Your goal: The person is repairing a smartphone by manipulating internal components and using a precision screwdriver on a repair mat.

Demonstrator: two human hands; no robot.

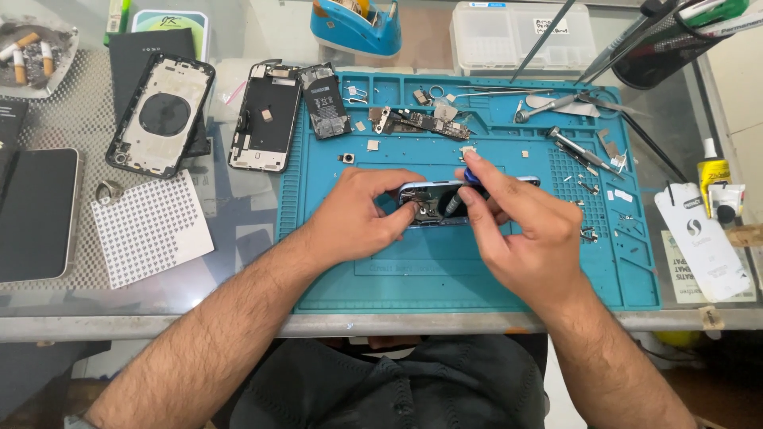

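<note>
Head view: your left hand point(358, 218) is gripping the opened phone frame point(445, 202), right hand point(517, 230) fingers pinching a screwdriver point(469, 181) into it; board point(417, 121) already out, reassembly remaining.

A glass-topped desk point(238, 278) with a metal front edge fills the view under even, bright light. A pale wall or surface point(743, 87) shows at the right; dark floor lies beneath the desk.
</note>
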